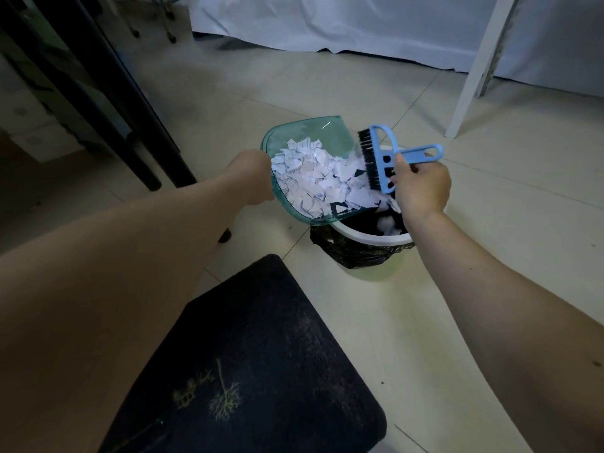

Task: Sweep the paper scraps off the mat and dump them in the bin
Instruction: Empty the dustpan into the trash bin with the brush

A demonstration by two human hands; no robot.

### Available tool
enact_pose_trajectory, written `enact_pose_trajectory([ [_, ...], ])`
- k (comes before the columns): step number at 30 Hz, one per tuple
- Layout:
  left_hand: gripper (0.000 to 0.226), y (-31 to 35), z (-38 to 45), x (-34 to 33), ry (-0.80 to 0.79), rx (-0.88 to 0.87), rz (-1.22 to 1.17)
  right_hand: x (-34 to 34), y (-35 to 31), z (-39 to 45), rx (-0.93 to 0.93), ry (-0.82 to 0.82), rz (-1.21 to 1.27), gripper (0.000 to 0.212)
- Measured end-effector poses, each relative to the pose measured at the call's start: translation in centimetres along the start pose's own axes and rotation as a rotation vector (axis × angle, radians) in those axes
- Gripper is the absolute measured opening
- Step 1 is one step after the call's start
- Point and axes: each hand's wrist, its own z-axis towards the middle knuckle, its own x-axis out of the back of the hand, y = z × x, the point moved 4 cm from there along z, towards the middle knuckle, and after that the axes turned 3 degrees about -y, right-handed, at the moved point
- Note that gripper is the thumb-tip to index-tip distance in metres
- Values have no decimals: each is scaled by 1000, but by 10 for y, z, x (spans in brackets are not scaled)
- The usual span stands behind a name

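Both hands are raised over the bin. By the left hand a translucent green dustpan is held at its left side; the fingers are hidden behind the pan's wall, so the exact grip cannot be made out, though the pan is plainly carried by that hand. The pan is tilted, its open edge lowered toward the right and hanging over the bin's rim.

The right hand is closed round the handle of a small blue brush — fingers curled about the handle, thumb on top. The brush's black bristles are set against the paper scraps near the pan's open edge.

The scraps, white with a faint grid print, are heaped across the floor of the dustpan. A few are seen at the pan's lip and just past it, over the mouth of the bin, and a pale lump is visible inside the bin itself.

The bin is a white bucket lined with a black bag, the bag's edge folded down over the outside. It stands on a pale tiled floor.

Nearer the camera a dark mat with a faint plant pattern is laid on the floor — no scraps are seen on its visible part. A white cloth hangs at the far side, a white table leg stands to the right, and dark furniture legs are seen on the left.
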Motion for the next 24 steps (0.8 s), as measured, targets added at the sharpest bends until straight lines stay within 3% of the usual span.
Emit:
enact_pose_trajectory([
  [3, 44, 2, 3, 0, 5, -17, 7, -5, -11, -1, 38, -1, 44, 30],
  [9, 41, 7, 5, 3, 7, -35, 75, -34, -7, -4, 27, -177, -6, 28],
  [15, 44, 2, 8, 5, -2, -24, 74, -12, 9, 5, -15, -37, -93, 31],
  [19, 31, 3, 7, 5, -2, -30, 62, -4, -1, 3, -21, 15, 61, 30],
  [22, 24, 6, 6, 6, 0, -37, 46, -15, -14, -6, -5, -56, 175, 24],
  [24, 32, 9, 5, 6, 2, -49, 43, -29, -21, -15, 12, -129, 240, 20],
])
